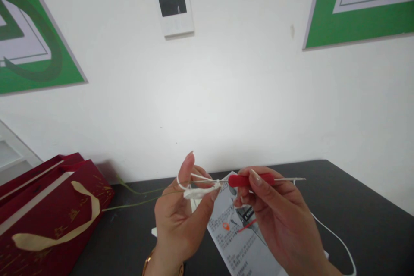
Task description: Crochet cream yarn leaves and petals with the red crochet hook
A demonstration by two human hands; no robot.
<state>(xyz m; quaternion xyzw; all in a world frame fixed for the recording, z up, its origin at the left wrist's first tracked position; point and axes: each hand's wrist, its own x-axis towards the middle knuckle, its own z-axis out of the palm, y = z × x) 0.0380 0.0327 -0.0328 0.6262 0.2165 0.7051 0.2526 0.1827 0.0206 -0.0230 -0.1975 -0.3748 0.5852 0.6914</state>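
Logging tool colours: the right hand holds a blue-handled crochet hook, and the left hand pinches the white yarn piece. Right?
Not quite: the crochet hook in the right hand has a red handle, not blue, as the head view shows. The left hand does pinch the white yarn piece.

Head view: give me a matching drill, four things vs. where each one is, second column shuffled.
Things:
1. crochet hook
2. white crochet piece
3. printed sheet
4. red gift bag

Places:
A. flat on the dark table, under the hands
B. pinched in the left hand
C. on the table's left side
D. held in the right hand

Pairs: 1-D, 2-B, 3-A, 4-C
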